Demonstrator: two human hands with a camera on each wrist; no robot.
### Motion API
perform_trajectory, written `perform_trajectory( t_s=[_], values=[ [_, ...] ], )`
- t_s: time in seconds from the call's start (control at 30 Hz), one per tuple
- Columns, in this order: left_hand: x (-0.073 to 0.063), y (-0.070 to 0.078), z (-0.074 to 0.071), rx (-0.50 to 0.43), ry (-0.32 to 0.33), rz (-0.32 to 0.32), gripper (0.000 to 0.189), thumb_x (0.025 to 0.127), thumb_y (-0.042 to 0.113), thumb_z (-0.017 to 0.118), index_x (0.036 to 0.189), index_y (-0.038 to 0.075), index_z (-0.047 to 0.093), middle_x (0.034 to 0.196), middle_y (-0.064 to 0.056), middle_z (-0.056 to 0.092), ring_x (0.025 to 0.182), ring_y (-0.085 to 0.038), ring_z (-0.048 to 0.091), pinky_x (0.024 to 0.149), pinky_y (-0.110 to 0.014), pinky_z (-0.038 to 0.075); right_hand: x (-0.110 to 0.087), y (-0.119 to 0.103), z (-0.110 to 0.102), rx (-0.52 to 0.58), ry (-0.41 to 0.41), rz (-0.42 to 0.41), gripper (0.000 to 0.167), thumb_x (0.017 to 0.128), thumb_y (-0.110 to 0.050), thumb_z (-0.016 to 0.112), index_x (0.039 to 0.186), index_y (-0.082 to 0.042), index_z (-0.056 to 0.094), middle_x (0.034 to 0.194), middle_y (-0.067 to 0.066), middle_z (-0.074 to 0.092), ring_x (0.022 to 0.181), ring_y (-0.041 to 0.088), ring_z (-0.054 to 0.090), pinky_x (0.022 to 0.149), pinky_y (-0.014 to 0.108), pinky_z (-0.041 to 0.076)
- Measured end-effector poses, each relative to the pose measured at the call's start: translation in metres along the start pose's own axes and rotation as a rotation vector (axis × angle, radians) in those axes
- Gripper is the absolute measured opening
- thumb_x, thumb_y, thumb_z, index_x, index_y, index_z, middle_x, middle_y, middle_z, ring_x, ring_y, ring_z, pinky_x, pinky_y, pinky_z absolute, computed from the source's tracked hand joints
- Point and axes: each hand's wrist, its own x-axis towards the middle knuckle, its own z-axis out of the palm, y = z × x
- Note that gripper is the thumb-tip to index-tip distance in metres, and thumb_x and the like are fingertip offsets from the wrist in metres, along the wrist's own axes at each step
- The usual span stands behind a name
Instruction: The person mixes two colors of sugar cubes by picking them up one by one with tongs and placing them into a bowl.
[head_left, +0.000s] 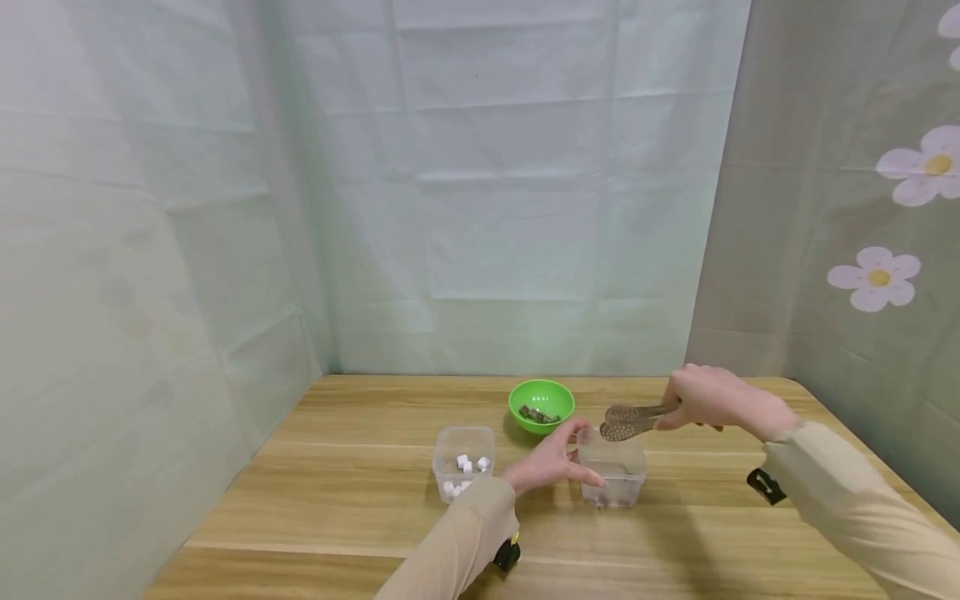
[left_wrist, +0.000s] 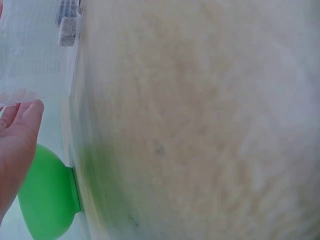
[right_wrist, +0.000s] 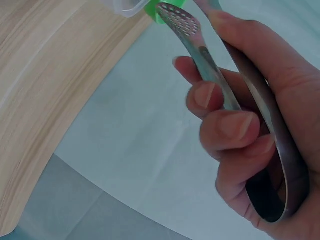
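Observation:
My left hand (head_left: 551,460) holds a clear plastic container (head_left: 626,483) by its left side, thumb along the front and fingers toward the back. In the left wrist view, grey cubes (left_wrist: 68,32) show low in that container. Above its rim, my right hand (head_left: 708,398) grips metal tongs (head_left: 630,421) with perforated tips. In the right wrist view the tips of the tongs (right_wrist: 182,21) are apart, and I see nothing between them. A green bowl (head_left: 542,392) with several dark cubes (head_left: 538,415) stands just behind the left hand.
Left of the left hand is a second clear container (head_left: 465,437) with several white cubes (head_left: 483,462). All of this stands on a wooden table (head_left: 360,483). Pale curtains (head_left: 517,208) hang behind and at both sides.

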Motion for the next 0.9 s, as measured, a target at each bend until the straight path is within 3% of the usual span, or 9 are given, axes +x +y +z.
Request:
perform_trajectory(
  t_s=[0.37,0.63,0.9],
  values=[
    [0.0,-0.001,-0.001,0.004,-0.006,0.014,0.084,0.064,0.025,0.082,0.133,0.013,0.036,0.123,0.006,0.042,0.112,-0.011,0.039,0.091,-0.027,0.037,0.013,-0.005,0.009,0.062,-0.201,0.054,0.026,0.078,-0.021,0.07,0.053,-0.021,0.062,0.039,-0.006,0.04,0.031,0.005,0.031,0.034,0.02,0.029],
    [0.0,-0.001,-0.001,-0.037,-0.015,0.024,0.083,0.065,0.023,0.082,0.133,0.01,0.035,0.124,0.0,0.043,0.113,-0.013,0.039,0.09,-0.025,0.037,0.022,-0.014,0.014,0.006,-0.243,0.056,0.033,0.074,-0.022,0.073,0.046,-0.017,0.056,0.038,-0.005,0.04,0.031,0.005,0.032,0.036,0.02,0.031],
    [-0.001,0.001,-0.002,-0.042,-0.02,0.024,0.084,0.066,0.023,0.081,0.134,0.008,0.034,0.124,0.001,0.042,0.113,-0.013,0.038,0.09,-0.024,0.037,0.027,-0.026,0.018,-0.036,-0.273,0.121,0.039,0.072,-0.023,0.074,0.043,-0.016,0.049,0.037,-0.006,0.038,0.032,0.005,0.032,0.036,0.02,0.026]
  ],
)
